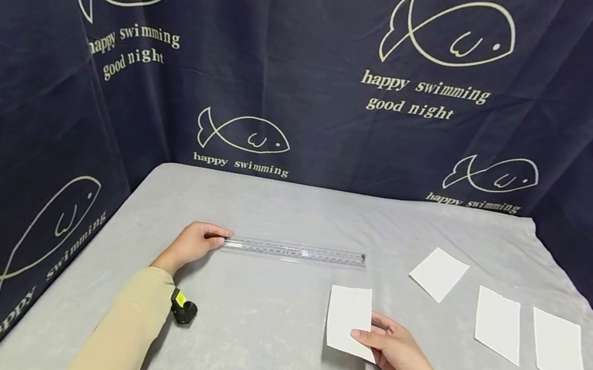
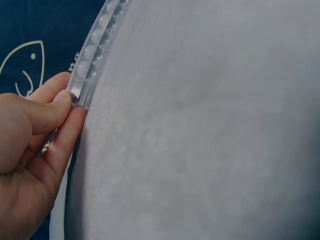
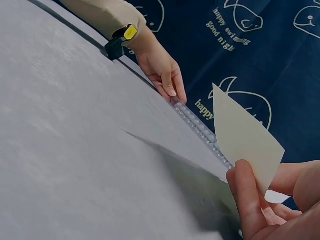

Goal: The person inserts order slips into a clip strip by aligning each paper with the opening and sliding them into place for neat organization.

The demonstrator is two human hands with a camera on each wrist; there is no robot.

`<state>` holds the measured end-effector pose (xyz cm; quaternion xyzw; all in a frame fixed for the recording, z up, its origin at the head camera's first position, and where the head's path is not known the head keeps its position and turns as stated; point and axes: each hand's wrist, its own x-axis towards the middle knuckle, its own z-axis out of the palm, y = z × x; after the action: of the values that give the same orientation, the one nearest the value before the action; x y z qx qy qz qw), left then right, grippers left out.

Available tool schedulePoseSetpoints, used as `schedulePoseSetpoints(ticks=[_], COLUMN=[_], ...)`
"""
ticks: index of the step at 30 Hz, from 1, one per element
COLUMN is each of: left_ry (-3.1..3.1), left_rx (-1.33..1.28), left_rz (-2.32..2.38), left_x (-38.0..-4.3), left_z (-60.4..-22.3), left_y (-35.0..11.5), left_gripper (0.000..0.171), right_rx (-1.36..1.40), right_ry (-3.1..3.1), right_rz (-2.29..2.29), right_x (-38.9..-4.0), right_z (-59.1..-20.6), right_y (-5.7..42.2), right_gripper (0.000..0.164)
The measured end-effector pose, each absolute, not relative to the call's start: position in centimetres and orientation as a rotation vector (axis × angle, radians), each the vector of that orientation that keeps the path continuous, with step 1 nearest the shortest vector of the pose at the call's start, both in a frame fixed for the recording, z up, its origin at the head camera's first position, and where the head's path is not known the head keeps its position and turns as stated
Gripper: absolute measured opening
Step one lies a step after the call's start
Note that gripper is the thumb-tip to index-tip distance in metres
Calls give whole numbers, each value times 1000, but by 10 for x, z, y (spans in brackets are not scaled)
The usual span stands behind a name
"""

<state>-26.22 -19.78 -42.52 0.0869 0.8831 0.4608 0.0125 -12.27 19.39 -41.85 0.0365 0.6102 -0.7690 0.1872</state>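
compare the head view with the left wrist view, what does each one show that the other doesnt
Only the head view shows the right hand pinching a white card, three more cards lying to the right on the grey table, and the ruler's far end. Only the left wrist view shows the grip close up: the thumb on top of the ruler's end with fingers beneath, and the row of round bumps along its edge. Both show the left hand holding the clear ruler, the grey table and the dark fish-print cloth.
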Motion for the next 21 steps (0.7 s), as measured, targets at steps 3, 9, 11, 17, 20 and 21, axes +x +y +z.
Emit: schedulePoseSetpoints(ticks=[3, 9, 11, 17, 20, 21], left_ry=[2753, 2758, 2763, 2763, 2757, 2754], left_rx=[268, 261, 262, 241, 236, 235], left_rz=[1439, 1436, 1429, 1425, 1430, 1435], left_x=[-262, -261, -261, -262, -263, -264], left_z=[-425, -425, -425, -425, -427, -427], left_y=[-198, -197, -197, -197, -197, -196], left_gripper=[22, 22, 22, 22, 22, 22], right_rx=[98, 116, 121, 117, 111, 110], right_ry=[1710, 1704, 1704, 1707, 1708, 1708], right_rz=[-2164, -2170, -2173, -2175, -2168, -2167], right_x=[-124, -126, -127, -130, -132, -132], right_z=[-417, -416, -416, -418, -418, -417], right_y=[191, 186, 185, 181, 178, 177], right_gripper=[73, 73, 72, 72, 72, 72])
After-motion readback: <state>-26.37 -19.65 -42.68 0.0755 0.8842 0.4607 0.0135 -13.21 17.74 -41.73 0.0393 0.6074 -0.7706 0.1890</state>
